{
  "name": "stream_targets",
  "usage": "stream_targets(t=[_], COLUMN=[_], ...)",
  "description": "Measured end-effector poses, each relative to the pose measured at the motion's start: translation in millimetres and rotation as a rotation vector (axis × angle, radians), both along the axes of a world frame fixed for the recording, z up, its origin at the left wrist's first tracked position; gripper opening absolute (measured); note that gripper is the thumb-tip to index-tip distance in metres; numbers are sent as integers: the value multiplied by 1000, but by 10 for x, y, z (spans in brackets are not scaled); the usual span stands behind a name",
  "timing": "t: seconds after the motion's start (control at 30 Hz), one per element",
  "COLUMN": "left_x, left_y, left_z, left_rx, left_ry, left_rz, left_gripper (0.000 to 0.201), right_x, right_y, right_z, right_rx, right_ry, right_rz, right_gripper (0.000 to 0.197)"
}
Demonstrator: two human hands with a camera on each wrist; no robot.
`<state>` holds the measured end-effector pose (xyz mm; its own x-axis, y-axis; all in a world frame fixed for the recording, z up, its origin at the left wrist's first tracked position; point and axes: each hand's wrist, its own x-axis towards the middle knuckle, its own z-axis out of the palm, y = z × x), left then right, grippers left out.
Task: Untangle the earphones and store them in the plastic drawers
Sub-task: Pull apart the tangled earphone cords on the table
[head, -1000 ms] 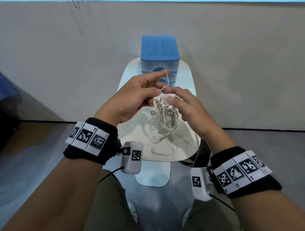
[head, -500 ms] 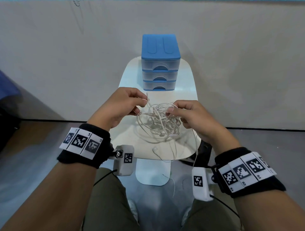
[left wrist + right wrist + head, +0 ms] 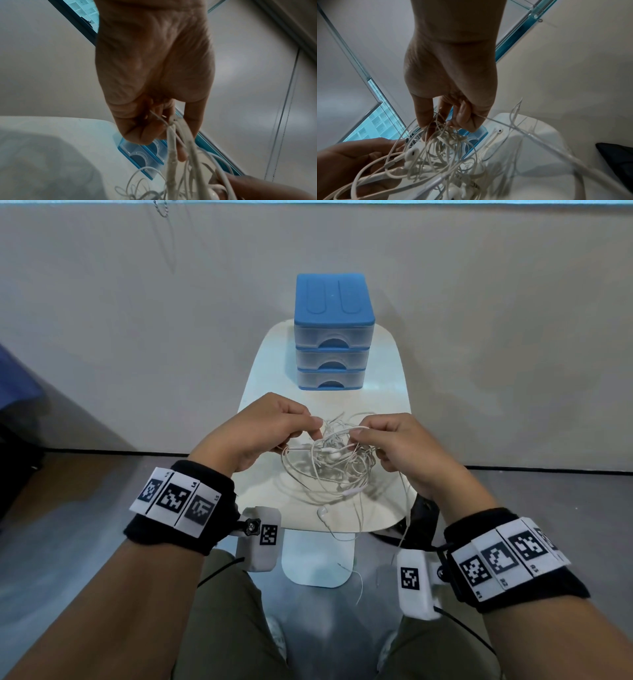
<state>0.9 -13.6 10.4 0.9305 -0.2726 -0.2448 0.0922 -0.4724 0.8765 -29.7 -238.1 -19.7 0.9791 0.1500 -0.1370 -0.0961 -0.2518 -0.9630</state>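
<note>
One tangled bundle of white wired earphones (image 3: 330, 463) hangs between two hands above the small white rounded table (image 3: 387, 392); how many sets it holds cannot be told. One blue-topped, translucent plastic drawer unit (image 3: 334, 337) with three closed drawers stands at the table's far end. Compared with a second ago, both hands have dropped lower and spread apart, loosening the bundle. The left hand (image 3: 255, 434) pinches cords at the bundle's left; the right hand (image 3: 400, 450) pinches cords at its right.

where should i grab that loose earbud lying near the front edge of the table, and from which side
Pinch the loose earbud on its bud head, coming from above. It lies flat on the table, apart from the tangle, with its cable trailing off the front edge. This is a judgement; both hands are busy.
</note>
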Motion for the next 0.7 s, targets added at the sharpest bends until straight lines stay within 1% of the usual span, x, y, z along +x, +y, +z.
stream_targets(t=[0.1,0.17,0.27,0.33,0.43,0.5,0.6,0.67,0.7], left_x=[-22,-33,-43,-50,-55,-51,-46,-48,-50], left_y=[-17,-40,-80,-99,-122,-137,-139,-111,-96], left_z=[-9,-12,-23,-40,-65,-74,-77,-79,-79], left_rx=[25,31,55,64,54,37,22,12,13], left_ry=[26,43,83,110,132,141,145,154,153], left_rz=[-18,-13,-15,-24,-20,-11,-4,-9,-22], left_gripper=[37,43,48,49,52,54,53,46,38], right_x=[-2,-21,-63,-71,-74,-73,-52,-39,-37], right_y=[19,45,99,122,179,219,217,185,166], right_z=[-19,-13,18,26,22,2,-38,-55,-56], right_rx=[-32,-73,-138,-242,-461,-560,-615,-600,-580], right_ry=[-36,-58,-76,-85,-111,-124,-129,-137,-143], right_rz=[-15,10,83,104,172,216,212,213,208], right_gripper=[25,25,16,14,22,26,31,31,29])
